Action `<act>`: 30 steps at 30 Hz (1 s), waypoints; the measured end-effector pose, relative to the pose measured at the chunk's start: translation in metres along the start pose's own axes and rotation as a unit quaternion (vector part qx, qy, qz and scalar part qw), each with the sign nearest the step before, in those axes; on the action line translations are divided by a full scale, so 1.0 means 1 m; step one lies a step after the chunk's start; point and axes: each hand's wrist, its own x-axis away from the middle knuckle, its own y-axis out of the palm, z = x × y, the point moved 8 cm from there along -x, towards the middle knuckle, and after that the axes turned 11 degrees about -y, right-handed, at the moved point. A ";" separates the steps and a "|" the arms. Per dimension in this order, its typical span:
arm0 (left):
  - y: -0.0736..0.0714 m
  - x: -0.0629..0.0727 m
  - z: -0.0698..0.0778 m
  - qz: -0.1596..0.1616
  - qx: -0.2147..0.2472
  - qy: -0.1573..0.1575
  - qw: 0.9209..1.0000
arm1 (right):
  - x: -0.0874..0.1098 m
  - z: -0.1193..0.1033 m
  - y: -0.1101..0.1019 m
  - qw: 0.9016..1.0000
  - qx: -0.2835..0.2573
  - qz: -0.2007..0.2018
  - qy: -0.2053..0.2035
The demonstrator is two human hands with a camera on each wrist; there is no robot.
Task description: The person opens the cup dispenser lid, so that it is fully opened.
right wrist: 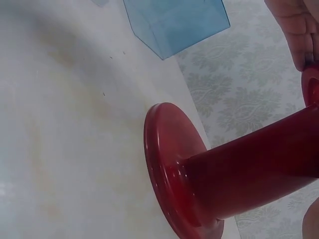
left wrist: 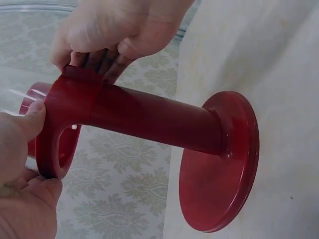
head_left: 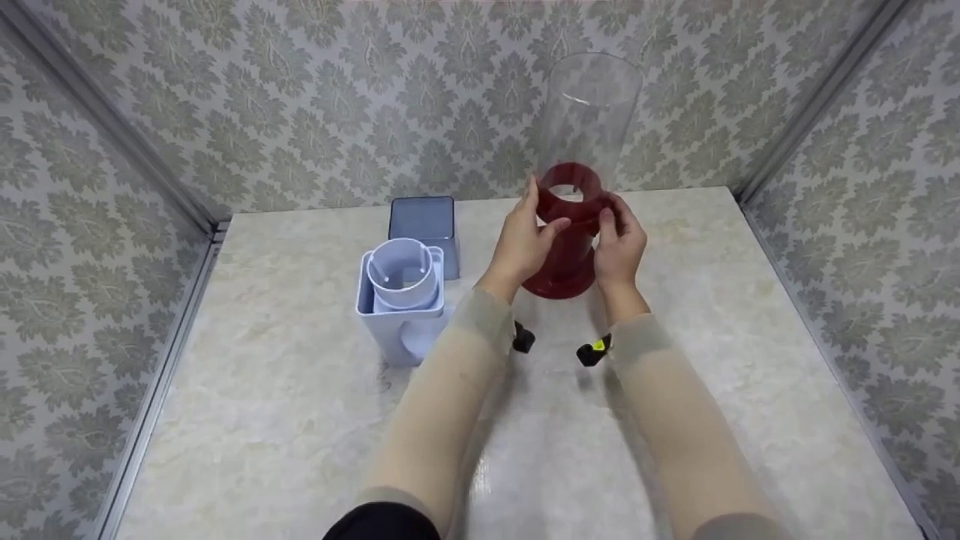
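Note:
A red stand (head_left: 566, 259) with a round base (left wrist: 219, 174) and a thick column (left wrist: 154, 119) stands upright on the table. A ring (head_left: 574, 171) at the column's top bears a clear cylinder (head_left: 592, 112) that rises above it. The left hand (head_left: 523, 241) holds the ring's left side, its thumb on the near face and other fingertips at the rim. On the right side, the right hand (head_left: 622, 244) grips the red part where ring and column meet, thumb in front and fingers curled behind. In the right wrist view the column (right wrist: 254, 154) shows but little of either hand.
Left of the stand is a pale square-topped container (head_left: 386, 334) with a round pale tube (head_left: 409, 289) in its top. A translucent blue square bin (head_left: 422, 217) stands behind it. Patterned walls (head_left: 465, 97) close in the table (head_left: 285, 420) at back and sides.

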 end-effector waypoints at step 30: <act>-0.012 0.108 0.004 0.173 -0.116 0.048 0.977 | 0.044 -0.022 -0.021 0.998 -0.053 -0.024 0.002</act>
